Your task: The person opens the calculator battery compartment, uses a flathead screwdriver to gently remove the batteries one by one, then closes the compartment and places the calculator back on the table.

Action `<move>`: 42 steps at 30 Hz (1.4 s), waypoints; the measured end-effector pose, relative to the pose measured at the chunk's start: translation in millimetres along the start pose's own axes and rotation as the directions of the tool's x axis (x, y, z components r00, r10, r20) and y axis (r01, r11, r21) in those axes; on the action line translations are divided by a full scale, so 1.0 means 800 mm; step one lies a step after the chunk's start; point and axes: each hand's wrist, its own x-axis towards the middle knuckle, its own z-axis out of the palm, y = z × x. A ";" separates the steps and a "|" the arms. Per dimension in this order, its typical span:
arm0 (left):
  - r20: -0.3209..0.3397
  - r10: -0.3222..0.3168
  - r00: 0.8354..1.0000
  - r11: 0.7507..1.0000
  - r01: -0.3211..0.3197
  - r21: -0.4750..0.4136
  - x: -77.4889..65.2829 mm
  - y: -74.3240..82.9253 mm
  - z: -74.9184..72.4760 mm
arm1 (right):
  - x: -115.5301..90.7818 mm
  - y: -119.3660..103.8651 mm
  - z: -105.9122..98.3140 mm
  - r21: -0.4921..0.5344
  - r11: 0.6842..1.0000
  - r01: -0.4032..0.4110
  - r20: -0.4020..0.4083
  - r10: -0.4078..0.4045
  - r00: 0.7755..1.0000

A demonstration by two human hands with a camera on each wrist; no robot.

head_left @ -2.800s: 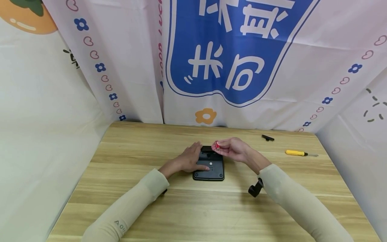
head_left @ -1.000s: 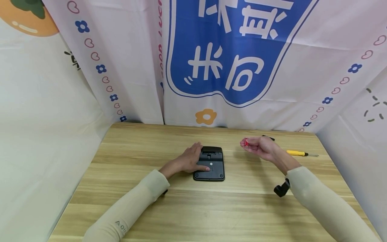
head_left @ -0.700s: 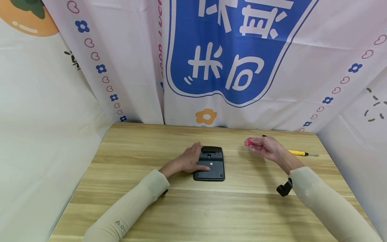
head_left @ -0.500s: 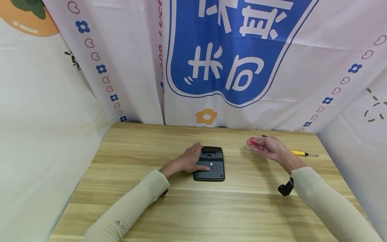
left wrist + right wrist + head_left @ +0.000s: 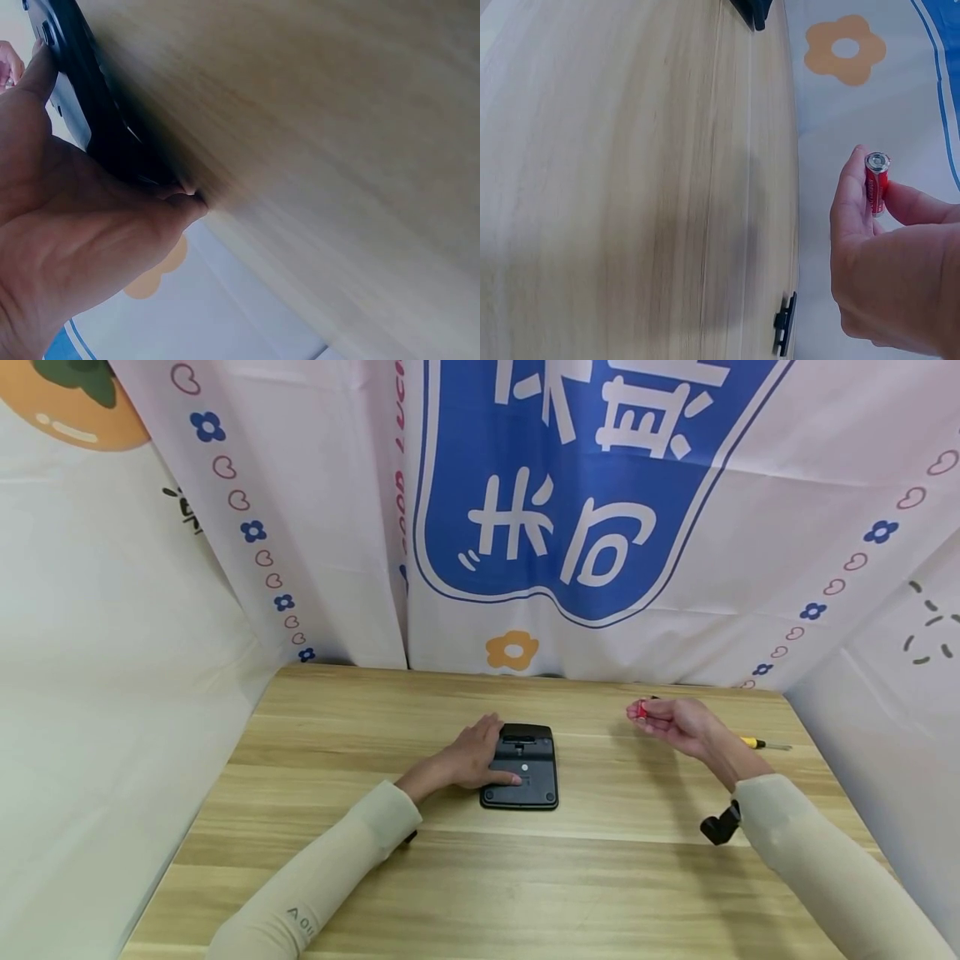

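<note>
A black calculator-like device lies underside up on the wooden table, a slot near its far end. My left hand rests on its left side, thumb stretched across the underside and outstretched fingers along the far left edge. In the left wrist view, that hand spans the device with fingertips down by the tabletop. To the right, my right hand pinches a small red battery above the table. The right wrist view shows the battery upright between thumb and fingers, silver end up.
A small black cover-like strip lies near the table's back edge, mostly hidden behind the right hand in the head view. A yellow-handled screwdriver lies further right. A printed cloth hangs behind the table.
My right hand has moved right, away from the device, carrying the battery; it now overlaps the black strip and part of the screwdriver. The left hand and the device have stayed in place.
</note>
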 end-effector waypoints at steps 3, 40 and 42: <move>0.003 0.001 1.000 1.000 -0.001 -0.001 0.000 0.000 0.000 | -0.001 -0.002 -0.005 -0.017 1.000 0.012 0.009 -0.012 1.000; -0.006 0.003 1.000 1.000 -0.003 -0.009 0.002 -0.002 0.001 | -0.015 -0.018 -0.047 -0.526 0.850 0.027 -0.251 -0.185 0.950; -0.004 0.002 1.000 1.000 -0.002 -0.011 0.002 -0.002 0.002 | -0.016 -0.016 -0.047 -0.613 0.790 0.019 -0.255 -0.221 0.941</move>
